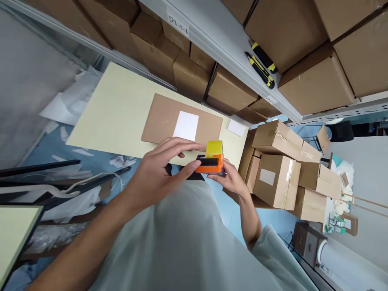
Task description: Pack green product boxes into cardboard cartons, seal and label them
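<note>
My right hand (232, 177) grips an orange tape dispenser (209, 165) with a yellow roll of tape (214, 148) on it. The dispenser is held in front of my body, just off the near edge of the table. My left hand (163, 165) reaches in from the left with its fingers stretched out and apart; its thumb tip is at the dispenser's black front part. Beyond the hands, a flat brown cardboard box (157, 117) lies on the table with a white label (186, 125) on top.
The pale yellow table (106, 109) carries a small white paper (236, 128) at its right end. Two yellow-black utility knives (261, 68) lie on the shelf (212, 34). Stacked cartons (273, 182) stand on the right. Paper scraps (83, 152) litter the floor at left.
</note>
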`<state>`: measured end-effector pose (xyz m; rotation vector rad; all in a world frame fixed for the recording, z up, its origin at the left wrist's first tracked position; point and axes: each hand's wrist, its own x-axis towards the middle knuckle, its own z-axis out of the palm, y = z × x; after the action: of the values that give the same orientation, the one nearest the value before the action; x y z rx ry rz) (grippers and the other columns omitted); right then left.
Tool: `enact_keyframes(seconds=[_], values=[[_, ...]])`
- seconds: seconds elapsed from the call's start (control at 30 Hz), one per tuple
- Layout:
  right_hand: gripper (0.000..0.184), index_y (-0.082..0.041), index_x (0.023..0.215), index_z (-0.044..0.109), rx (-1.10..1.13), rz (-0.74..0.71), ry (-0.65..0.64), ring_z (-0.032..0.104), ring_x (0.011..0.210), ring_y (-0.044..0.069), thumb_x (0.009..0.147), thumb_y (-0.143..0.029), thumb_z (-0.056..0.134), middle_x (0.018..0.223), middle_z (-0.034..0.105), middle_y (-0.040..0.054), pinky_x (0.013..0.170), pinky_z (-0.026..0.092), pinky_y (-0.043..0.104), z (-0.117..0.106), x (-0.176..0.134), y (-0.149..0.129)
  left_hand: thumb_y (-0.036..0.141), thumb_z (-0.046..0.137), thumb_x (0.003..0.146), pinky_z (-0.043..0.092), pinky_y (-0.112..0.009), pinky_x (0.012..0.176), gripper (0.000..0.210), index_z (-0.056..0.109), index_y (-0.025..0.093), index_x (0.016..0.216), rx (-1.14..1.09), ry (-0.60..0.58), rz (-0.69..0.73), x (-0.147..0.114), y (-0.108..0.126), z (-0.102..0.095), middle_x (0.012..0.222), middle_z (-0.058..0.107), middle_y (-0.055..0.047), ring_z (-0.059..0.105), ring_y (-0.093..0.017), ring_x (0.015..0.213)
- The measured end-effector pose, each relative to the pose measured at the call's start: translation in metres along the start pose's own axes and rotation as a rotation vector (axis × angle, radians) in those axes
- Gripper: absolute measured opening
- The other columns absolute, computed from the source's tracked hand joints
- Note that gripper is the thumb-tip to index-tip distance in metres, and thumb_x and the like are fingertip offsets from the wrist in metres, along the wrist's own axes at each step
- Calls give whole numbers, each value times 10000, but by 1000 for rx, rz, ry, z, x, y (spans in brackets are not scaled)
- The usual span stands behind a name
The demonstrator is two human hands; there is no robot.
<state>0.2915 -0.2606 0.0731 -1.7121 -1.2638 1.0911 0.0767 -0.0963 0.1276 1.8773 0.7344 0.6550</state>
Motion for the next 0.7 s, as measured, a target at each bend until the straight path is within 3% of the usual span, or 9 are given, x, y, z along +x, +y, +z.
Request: enact_keyframes(seconds=[0.17, 0.4, 0.53, 0.7], values=[[249, -247, 1239, 763, -297, -185, -54, 731, 1141, 290, 1087, -444, 759, 1164, 787, 98, 1151, 580, 506, -18, -8, 1, 453, 683, 1062, 660, -421, 983, 190, 821, 353, 1146, 15, -1, 87, -5, 3, 5, 1098, 831, -17, 772, -255, 1054], [189, -249, 1195, 737, -383, -245, -114, 734, 1126, 293, 1114, -417, 704, 1117, 782, 92, 1157, 579, 522, -24, -16, -2, 385, 723, 1056, 641, -397, 909, 115, 790, 356, 966, 22, 45, 173, -13, 1, 8, 929, 791, 18, 743, -231, 920], [231, -256, 1228, 737, -455, -180, -198, 735, 1206, 318, 1104, -451, 733, 1171, 800, 99, 1207, 548, 554, -20, -25, 8, 431, 660, 1082, 621, -390, 864, 204, 780, 323, 959, 17, 15, 83, -30, -22, 22, 936, 787, -4, 721, -230, 897], [282, -226, 1169, 725, -506, -74, -327, 769, 1138, 322, 1126, -502, 690, 1110, 803, 117, 1146, 588, 534, -17, -54, 45, 474, 653, 1043, 626, -353, 829, 263, 763, 282, 901, -130, -24, -170, -70, -77, 58, 938, 793, -23, 729, -215, 883]])
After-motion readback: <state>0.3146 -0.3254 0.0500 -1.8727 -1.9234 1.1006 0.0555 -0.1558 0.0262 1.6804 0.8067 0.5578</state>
